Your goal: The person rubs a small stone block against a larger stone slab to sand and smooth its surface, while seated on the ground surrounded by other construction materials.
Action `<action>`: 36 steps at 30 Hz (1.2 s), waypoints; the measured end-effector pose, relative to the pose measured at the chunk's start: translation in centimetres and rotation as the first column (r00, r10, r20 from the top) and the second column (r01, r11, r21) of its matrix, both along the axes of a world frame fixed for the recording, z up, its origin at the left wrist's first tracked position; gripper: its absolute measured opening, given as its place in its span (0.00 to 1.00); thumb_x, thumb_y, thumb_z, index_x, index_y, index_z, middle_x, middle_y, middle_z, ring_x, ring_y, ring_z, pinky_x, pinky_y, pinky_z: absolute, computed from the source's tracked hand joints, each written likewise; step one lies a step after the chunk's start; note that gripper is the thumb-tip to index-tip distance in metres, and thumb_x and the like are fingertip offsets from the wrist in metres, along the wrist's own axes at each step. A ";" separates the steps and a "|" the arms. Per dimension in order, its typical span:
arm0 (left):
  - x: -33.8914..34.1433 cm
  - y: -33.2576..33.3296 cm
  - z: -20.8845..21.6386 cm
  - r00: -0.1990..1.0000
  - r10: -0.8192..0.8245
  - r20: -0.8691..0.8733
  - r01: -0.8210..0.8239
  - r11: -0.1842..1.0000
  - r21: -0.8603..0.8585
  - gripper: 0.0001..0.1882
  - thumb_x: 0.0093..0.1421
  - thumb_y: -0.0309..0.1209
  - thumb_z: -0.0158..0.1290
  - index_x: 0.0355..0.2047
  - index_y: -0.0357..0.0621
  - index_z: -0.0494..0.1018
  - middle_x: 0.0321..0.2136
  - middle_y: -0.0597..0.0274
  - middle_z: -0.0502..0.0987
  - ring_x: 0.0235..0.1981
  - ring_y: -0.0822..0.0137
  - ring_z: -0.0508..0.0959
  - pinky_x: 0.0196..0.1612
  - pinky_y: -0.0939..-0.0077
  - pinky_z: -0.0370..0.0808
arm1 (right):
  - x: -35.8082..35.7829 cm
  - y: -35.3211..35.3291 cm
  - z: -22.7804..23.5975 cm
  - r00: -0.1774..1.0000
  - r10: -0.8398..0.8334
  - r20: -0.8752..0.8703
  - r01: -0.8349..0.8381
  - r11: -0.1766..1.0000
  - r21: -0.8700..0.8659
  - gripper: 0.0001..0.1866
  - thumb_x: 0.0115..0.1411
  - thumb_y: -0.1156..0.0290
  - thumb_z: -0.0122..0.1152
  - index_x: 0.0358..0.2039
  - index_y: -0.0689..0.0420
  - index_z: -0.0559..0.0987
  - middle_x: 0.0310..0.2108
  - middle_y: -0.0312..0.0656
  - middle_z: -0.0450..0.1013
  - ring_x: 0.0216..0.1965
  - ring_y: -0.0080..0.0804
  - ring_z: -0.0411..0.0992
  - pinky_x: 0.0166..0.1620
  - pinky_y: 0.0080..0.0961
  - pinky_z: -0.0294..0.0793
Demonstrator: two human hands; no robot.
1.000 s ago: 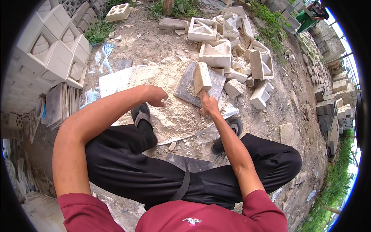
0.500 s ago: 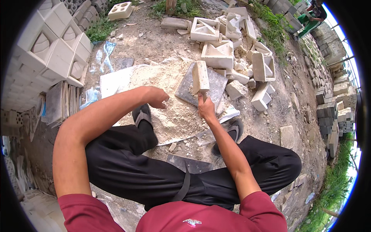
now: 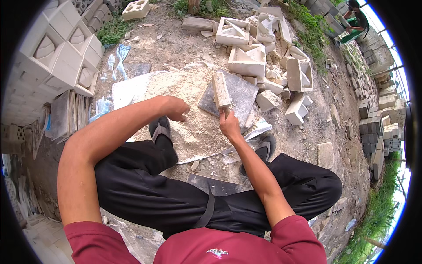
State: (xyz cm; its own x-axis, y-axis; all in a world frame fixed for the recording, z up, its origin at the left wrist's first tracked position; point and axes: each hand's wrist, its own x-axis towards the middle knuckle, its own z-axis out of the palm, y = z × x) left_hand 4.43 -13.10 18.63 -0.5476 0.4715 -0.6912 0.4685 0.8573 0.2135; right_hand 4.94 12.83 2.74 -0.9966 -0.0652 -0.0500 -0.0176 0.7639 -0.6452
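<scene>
And here the pale, block-headed mallet is held by its handle in the right hand, the fingers wrapped tight around the grip. The mallet's head is poised over the left part of the dark slab, which is taken as the landmark; whether the slab is touched by it cannot be told from this angle. To the left of the slab, the left hand is held with its fingers bent downward, over the crushed pale rubble; whether anything is pinched or touched there cannot be told.

Now to the edges! The slab's right corner is left exposed, and dark surface is shown between the mallet and that corner. Just beside that right edge, a pale broken chunk is seated, and the far side is crowded by heaped broken blocks, so room is tight there. The left edge is bordered by the rubble, spread over a white sheet whose far-left part is seen bare. On the body's side of the slab, the right sandal is planted; more room is offered well to the right, where brown ground is stretched beyond an angled fragment.
</scene>
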 end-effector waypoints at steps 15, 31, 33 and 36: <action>-0.4 -0.2 -0.9 0.999 -0.010 -0.044 0.011 1.000 0.012 0.23 0.60 0.47 0.52 0.47 0.42 0.74 0.37 0.45 0.79 0.42 0.47 0.78 0.46 0.55 0.74 | -0.2 0.2 0.4 0.985 0.029 0.170 -0.032 0.999 0.012 0.33 0.64 0.42 0.45 0.39 0.69 0.72 0.30 0.67 0.74 0.38 0.67 0.73 0.41 0.50 0.71; 0.1 0.6 0.7 1.000 0.008 -0.027 -0.009 1.000 -0.004 0.25 0.61 0.48 0.51 0.49 0.43 0.72 0.38 0.46 0.79 0.43 0.46 0.78 0.47 0.55 0.74 | -1.9 1.3 5.1 0.941 -0.062 0.333 0.124 0.978 -0.169 0.34 0.58 0.45 0.56 0.41 0.70 0.74 0.34 0.64 0.75 0.40 0.59 0.76 0.44 0.44 0.73; -0.2 0.6 0.1 0.999 -0.022 -0.023 0.022 1.000 0.014 0.25 0.61 0.48 0.51 0.51 0.44 0.71 0.38 0.45 0.79 0.43 0.46 0.78 0.47 0.55 0.74 | -1.7 2.2 2.3 0.975 -0.100 0.201 0.123 0.986 -0.109 0.30 0.55 0.48 0.60 0.38 0.69 0.75 0.32 0.62 0.76 0.37 0.56 0.77 0.42 0.43 0.74; -0.9 1.0 -1.0 0.997 -0.075 -0.033 0.075 0.997 0.006 0.25 0.61 0.48 0.51 0.50 0.43 0.71 0.37 0.45 0.79 0.42 0.46 0.78 0.46 0.55 0.74 | -1.1 4.3 -0.1 0.989 -0.063 0.135 0.065 0.998 -0.007 0.24 0.50 0.55 0.63 0.34 0.68 0.77 0.30 0.58 0.77 0.31 0.50 0.78 0.38 0.40 0.76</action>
